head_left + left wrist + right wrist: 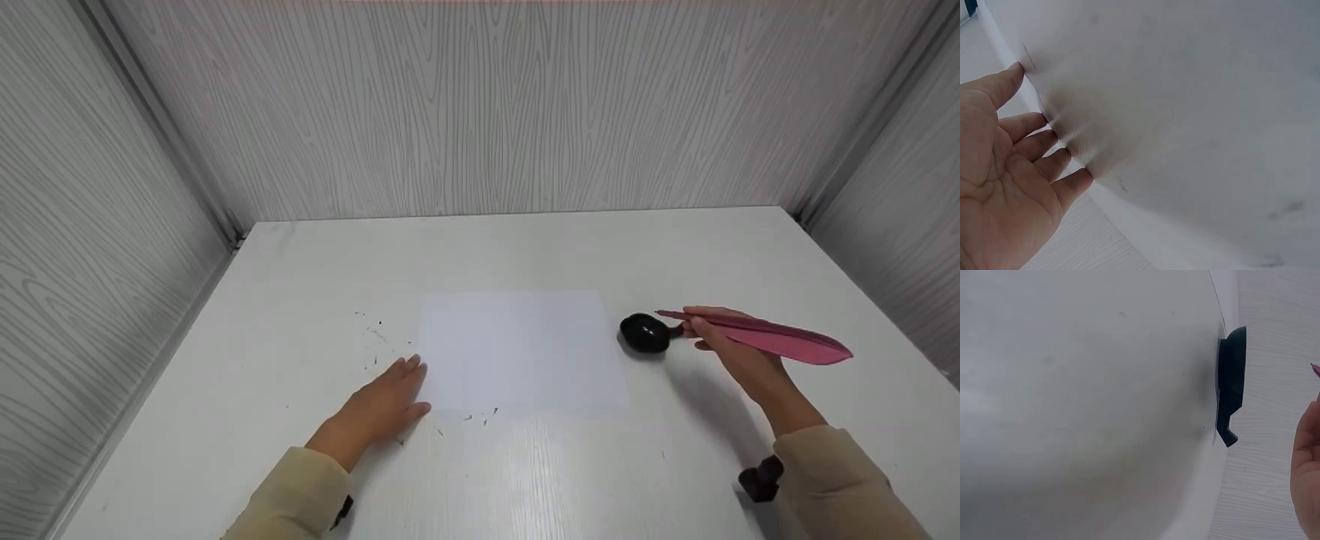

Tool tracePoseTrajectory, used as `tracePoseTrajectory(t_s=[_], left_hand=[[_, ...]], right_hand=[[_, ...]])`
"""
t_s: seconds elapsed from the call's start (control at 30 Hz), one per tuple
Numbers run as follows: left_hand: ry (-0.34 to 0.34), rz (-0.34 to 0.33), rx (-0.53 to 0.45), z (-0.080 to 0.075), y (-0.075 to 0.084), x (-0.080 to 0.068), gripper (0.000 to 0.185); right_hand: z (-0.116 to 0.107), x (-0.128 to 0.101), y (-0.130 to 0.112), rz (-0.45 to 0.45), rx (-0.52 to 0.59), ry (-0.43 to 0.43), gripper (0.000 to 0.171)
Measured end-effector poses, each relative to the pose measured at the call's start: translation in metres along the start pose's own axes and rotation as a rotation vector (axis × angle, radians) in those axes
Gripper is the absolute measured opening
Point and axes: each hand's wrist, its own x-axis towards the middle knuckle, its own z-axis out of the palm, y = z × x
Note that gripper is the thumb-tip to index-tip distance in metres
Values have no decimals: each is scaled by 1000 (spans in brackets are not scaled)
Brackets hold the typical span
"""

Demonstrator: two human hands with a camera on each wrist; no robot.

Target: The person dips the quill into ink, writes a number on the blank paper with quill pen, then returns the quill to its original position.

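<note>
Two hands work over the white table (300, 270), and the relation that matters is between the quill in the right one and the dark pot just beyond its tip.

Nearest, at about seven o'clock from the table's middle, the left hand (382, 405) lies flat with straight fingers; their tips rest at the left edge of the sheet of white paper (521, 349). The left wrist view shows the same: fingers (1044, 163) extended, tips against the pale surface, nothing grasped.

Farther out, at about three o'clock, the right hand (731, 349) pinches the pink feather quill (780, 339) near its writing end. The quill's long axis runs almost level, from ten o'clock to four o'clock, vane trailing right and tip pointing left. That tip sits just beside the black inkwell (645, 334), which stands just off the paper's right edge, near its far corner. I cannot tell whether tip and inkwell touch.

So the right hand is much nearer the inkwell; the left is well apart from it, across the sheet.
</note>
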Motion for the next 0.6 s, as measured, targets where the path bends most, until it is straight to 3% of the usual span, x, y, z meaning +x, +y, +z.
tracePoseTrajectory(t_s=[0.17,0.6], left_hand=[[-6,2,0,1,0,1,64],[-4,-8,-10,-1,1,0,63]], right_hand=[[0,1,0,17,-79,46,32],[-1,2,7,19,-134,2,34]])
